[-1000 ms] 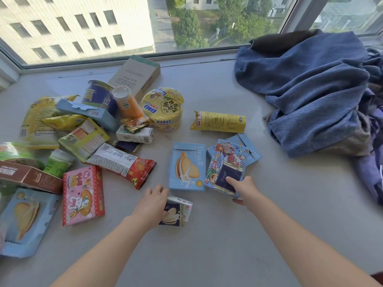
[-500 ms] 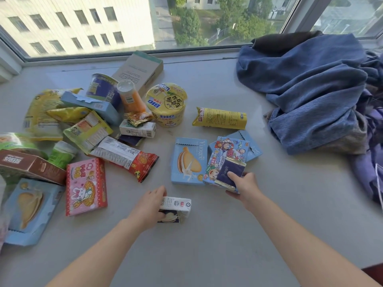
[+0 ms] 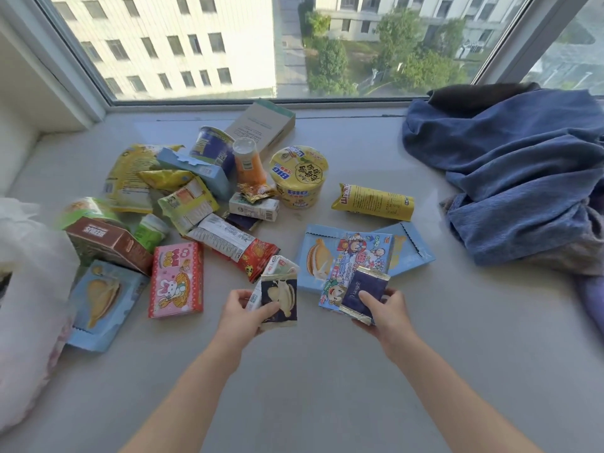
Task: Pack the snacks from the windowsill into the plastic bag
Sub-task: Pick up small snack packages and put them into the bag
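Windowsill point(image 3: 327, 371), left hand point(image 3: 240, 317) gripping cake packet point(image 3: 281, 299), right hand point(image 3: 385, 315) navy pouch point(image 3: 362, 289)

Crumpled blue cloth point(image 3: 519, 178) heaped at right under the window point(image 3: 294, 44).

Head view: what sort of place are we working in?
Most likely an upper-floor bedroom or dorm room, on a wide windowsill. The window looks down on apartment blocks and trees, snack packs lie scattered over the sill, and a heap of blue clothing is piled at the right.
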